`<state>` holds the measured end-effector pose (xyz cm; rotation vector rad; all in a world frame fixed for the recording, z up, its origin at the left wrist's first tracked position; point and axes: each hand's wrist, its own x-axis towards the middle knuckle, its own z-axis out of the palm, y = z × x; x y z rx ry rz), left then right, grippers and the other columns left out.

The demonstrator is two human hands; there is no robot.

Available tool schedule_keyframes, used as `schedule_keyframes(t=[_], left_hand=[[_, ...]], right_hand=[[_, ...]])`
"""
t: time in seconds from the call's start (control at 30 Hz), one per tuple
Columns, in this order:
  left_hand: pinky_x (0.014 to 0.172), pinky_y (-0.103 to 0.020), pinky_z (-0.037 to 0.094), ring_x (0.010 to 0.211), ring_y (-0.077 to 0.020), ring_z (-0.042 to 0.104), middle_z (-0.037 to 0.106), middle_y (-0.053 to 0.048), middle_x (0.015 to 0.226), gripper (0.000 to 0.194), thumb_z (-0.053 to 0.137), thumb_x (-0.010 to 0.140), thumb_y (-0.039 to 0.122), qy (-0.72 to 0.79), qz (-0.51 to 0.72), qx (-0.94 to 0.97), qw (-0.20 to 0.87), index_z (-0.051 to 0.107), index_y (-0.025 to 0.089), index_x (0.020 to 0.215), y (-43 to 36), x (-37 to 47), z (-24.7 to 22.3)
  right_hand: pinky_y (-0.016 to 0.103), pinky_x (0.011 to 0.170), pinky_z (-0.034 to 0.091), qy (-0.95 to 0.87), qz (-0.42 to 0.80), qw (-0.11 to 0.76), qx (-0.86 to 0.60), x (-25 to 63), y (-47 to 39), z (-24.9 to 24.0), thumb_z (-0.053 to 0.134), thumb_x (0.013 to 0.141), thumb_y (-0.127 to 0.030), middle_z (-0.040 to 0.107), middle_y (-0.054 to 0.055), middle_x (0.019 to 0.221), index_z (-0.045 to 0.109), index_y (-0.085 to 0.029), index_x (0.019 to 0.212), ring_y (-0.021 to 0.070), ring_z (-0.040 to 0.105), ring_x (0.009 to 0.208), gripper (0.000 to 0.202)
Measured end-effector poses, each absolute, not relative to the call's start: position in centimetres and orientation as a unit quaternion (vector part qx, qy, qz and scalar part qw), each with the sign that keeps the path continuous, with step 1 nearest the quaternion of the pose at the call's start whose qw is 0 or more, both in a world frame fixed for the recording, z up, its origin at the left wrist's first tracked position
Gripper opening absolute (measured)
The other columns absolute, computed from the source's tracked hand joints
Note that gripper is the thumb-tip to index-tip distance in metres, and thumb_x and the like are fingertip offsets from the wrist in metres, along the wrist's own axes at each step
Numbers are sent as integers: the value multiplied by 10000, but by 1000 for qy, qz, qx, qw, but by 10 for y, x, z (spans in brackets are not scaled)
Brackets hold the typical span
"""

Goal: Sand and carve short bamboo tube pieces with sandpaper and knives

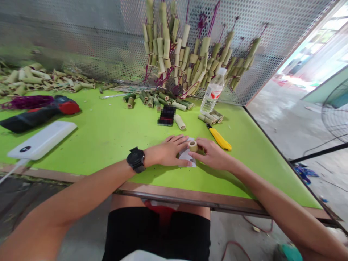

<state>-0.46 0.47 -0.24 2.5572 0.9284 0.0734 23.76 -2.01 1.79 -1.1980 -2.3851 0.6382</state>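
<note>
My left hand lies flat on a pale sheet of paper or sandpaper on the green tabletop, fingers stretched and thumb apart. Close beside it, my right hand grips a short bamboo tube between thumb and fingers. The tube stands over the sheet with its open end facing up; whether its lower end touches the sheet I cannot tell. Behind my hands lies another cut bamboo piece. A yellow utility knife rests to the right, just beyond my right hand.
A plastic water bottle stands at the back right. Cut bamboo pieces lie along the back, below strung bamboo hanging from perforated metal. To the left are a white power bank with a cable and a black-and-red tool.
</note>
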Motion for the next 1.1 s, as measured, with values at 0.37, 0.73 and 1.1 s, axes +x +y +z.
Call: schedule_keyframes(t=[0.37, 0.73, 1.1], left_hand=[[1391, -539, 86, 1740, -372, 126, 161, -150, 1866, 1073, 476, 965, 905, 335, 17, 918, 213, 293, 218, 1768, 5, -4, 0], [1395, -540, 58, 1748, -353, 87, 133, -160, 1865, 1178, 443, 943, 940, 340, 2, 914, 223, 185, 166, 1793, 7, -3, -1], [1393, -520, 66, 1747, -354, 92, 134, -169, 1864, 1197, 419, 940, 948, 341, -2, 915, 216, 181, 139, 1790, 7, -3, -1]], right_hand=[[374, 952, 514, -865, 254, 164, -400, 239, -19, 19, 536, 1097, -523, 806, 96, 1215, 775, -247, 1206, 267, 723, 1052, 382], [327, 817, 502, -867, 225, 144, -420, 245, -15, 19, 540, 1082, -541, 843, 84, 1075, 793, -231, 1285, 230, 739, 863, 449], [305, 638, 342, -865, 181, 125, -451, 243, -17, 16, 491, 1096, -585, 752, 40, 757, 813, -227, 1199, 177, 573, 605, 492]])
